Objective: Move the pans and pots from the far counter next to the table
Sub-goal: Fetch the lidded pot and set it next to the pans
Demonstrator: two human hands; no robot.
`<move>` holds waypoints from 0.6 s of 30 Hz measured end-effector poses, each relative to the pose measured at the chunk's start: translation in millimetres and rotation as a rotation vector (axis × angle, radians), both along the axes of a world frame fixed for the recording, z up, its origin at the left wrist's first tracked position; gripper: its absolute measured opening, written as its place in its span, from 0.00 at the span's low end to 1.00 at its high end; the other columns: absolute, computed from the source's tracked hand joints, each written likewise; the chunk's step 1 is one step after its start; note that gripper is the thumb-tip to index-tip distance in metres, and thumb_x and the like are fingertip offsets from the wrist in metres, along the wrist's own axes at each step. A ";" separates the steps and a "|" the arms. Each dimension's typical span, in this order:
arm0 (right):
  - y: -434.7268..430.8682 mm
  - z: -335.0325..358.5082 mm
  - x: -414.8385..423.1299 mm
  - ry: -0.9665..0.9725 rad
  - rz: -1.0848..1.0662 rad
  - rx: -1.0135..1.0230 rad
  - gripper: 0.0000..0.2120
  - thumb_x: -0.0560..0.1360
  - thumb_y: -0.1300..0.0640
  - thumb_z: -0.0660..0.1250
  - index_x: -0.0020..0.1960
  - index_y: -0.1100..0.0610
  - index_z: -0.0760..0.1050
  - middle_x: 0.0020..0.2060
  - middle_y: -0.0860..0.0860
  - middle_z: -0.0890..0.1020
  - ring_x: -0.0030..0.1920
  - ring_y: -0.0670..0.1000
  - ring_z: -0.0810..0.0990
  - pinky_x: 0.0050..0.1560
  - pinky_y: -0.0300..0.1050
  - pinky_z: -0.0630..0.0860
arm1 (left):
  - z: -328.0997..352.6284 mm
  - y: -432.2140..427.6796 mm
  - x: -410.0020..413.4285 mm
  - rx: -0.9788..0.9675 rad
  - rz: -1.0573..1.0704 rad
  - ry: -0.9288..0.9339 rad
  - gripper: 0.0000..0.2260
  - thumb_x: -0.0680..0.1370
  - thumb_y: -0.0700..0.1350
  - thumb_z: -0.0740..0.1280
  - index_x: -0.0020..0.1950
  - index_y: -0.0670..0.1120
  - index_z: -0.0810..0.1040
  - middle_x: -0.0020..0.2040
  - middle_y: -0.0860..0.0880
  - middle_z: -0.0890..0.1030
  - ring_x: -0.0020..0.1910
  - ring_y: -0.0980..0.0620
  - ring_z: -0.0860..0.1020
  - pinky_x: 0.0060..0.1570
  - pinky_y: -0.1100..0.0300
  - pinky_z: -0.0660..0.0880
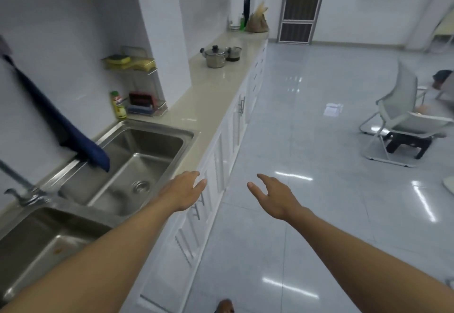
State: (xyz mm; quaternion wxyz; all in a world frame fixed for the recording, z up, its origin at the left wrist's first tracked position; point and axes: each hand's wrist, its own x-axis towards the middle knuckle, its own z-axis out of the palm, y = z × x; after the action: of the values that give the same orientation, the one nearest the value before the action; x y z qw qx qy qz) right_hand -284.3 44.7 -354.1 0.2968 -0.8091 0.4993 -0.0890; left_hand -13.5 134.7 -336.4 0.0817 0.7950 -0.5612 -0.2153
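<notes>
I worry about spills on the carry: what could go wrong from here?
1. The pot and the smaller pot both carry lids; lifted tilted, a lid may slide off.
2. They stand close together, so grasping one might knock the other.
3. The floor looks glossy, perhaps slippery under a load.

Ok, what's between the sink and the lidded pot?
Head view: mostly bare counter up to the lidded pot; a wire rack and yellow bottle stand by the wall just past the sink.
</notes>
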 end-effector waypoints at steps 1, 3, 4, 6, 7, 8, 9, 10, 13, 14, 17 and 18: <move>-14.4 -0.6 -1.7 0.002 -0.007 0.003 0.36 0.79 0.31 0.51 0.79 0.52 0.60 0.77 0.52 0.66 0.77 0.54 0.63 0.76 0.57 0.58 | -0.9 -18.1 0.2 0.004 -0.009 -0.004 0.30 0.81 0.64 0.50 0.79 0.50 0.60 0.79 0.49 0.63 0.77 0.46 0.63 0.73 0.43 0.63; -46.5 -1.4 -4.1 0.005 -0.025 0.004 0.36 0.79 0.31 0.51 0.79 0.52 0.59 0.77 0.52 0.66 0.77 0.54 0.62 0.77 0.58 0.56 | -2.3 -57.5 2.2 0.011 -0.026 -0.014 0.30 0.81 0.64 0.49 0.79 0.50 0.60 0.79 0.48 0.63 0.77 0.45 0.63 0.73 0.44 0.63; -63.1 -1.5 -5.0 0.005 -0.037 0.003 0.36 0.79 0.31 0.51 0.79 0.51 0.59 0.77 0.52 0.66 0.77 0.54 0.62 0.77 0.58 0.56 | -2.8 -77.7 3.5 0.013 -0.036 -0.021 0.30 0.81 0.64 0.49 0.79 0.50 0.60 0.79 0.48 0.63 0.76 0.45 0.64 0.73 0.45 0.63; -98.1 -1.2 -5.4 0.004 -0.070 -0.002 0.37 0.78 0.30 0.51 0.79 0.51 0.59 0.77 0.51 0.66 0.77 0.54 0.62 0.77 0.59 0.56 | -2.4 -120.1 5.3 0.009 -0.062 -0.026 0.29 0.82 0.63 0.49 0.79 0.50 0.60 0.79 0.48 0.63 0.76 0.45 0.64 0.73 0.46 0.63; -115.6 -1.0 -5.0 0.007 -0.086 -0.001 0.36 0.78 0.30 0.51 0.79 0.51 0.59 0.77 0.51 0.66 0.77 0.54 0.62 0.77 0.59 0.56 | -1.2 -141.9 6.3 0.011 -0.079 -0.026 0.29 0.82 0.63 0.49 0.79 0.50 0.60 0.79 0.48 0.63 0.77 0.45 0.63 0.73 0.46 0.62; -133.0 -0.5 -4.2 0.012 -0.098 -0.001 0.36 0.78 0.30 0.51 0.79 0.51 0.59 0.77 0.51 0.66 0.77 0.54 0.62 0.77 0.59 0.56 | 1.0 -163.9 7.1 0.015 -0.098 -0.030 0.29 0.82 0.63 0.49 0.79 0.50 0.60 0.79 0.48 0.63 0.77 0.45 0.63 0.73 0.46 0.62; -150.8 0.1 -2.8 0.022 -0.108 -0.003 0.36 0.78 0.31 0.51 0.79 0.51 0.60 0.77 0.51 0.66 0.77 0.54 0.62 0.77 0.59 0.56 | 4.3 -186.4 8.3 0.018 -0.119 -0.041 0.30 0.82 0.63 0.48 0.79 0.50 0.60 0.79 0.48 0.62 0.77 0.45 0.63 0.73 0.47 0.61; -168.4 1.4 -0.7 0.028 -0.119 -0.005 0.36 0.79 0.31 0.51 0.79 0.51 0.60 0.77 0.51 0.66 0.77 0.54 0.62 0.77 0.59 0.56 | 8.6 -208.7 9.8 0.016 -0.142 -0.056 0.29 0.82 0.63 0.48 0.79 0.50 0.60 0.79 0.48 0.63 0.77 0.45 0.63 0.73 0.47 0.61; -218.9 5.3 9.6 0.003 -0.153 -0.008 0.35 0.79 0.31 0.51 0.79 0.51 0.60 0.77 0.51 0.67 0.77 0.54 0.62 0.77 0.58 0.56 | 22.4 -272.2 14.9 -0.021 -0.180 -0.080 0.29 0.82 0.62 0.48 0.79 0.49 0.61 0.78 0.47 0.64 0.75 0.44 0.65 0.71 0.47 0.63; -234.2 6.8 13.3 -0.005 -0.157 -0.010 0.35 0.79 0.32 0.51 0.79 0.51 0.60 0.77 0.51 0.67 0.77 0.54 0.62 0.77 0.58 0.56 | 26.4 -290.2 16.4 -0.031 -0.188 -0.082 0.29 0.82 0.62 0.49 0.79 0.49 0.61 0.78 0.46 0.65 0.75 0.44 0.65 0.71 0.47 0.63; -277.2 8.9 22.4 -0.014 -0.162 -0.013 0.34 0.79 0.32 0.51 0.79 0.51 0.60 0.77 0.51 0.66 0.77 0.54 0.62 0.77 0.59 0.56 | 30.3 -331.8 22.6 -0.026 -0.216 -0.097 0.29 0.82 0.62 0.49 0.79 0.48 0.61 0.78 0.47 0.64 0.76 0.45 0.64 0.72 0.48 0.62; -288.1 10.5 24.4 -0.016 -0.163 -0.016 0.34 0.80 0.32 0.51 0.79 0.51 0.60 0.77 0.51 0.66 0.77 0.54 0.62 0.77 0.58 0.56 | 30.6 -340.3 25.4 -0.017 -0.214 -0.096 0.29 0.82 0.62 0.49 0.79 0.48 0.61 0.78 0.47 0.64 0.76 0.45 0.64 0.72 0.48 0.62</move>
State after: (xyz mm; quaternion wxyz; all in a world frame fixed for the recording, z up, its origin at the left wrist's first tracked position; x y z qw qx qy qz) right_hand -259.9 -243.3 -343.6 0.2860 -0.7675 0.5603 -0.1231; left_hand 11.9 -205.6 -305.8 0.0382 0.7393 -0.6478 -0.1796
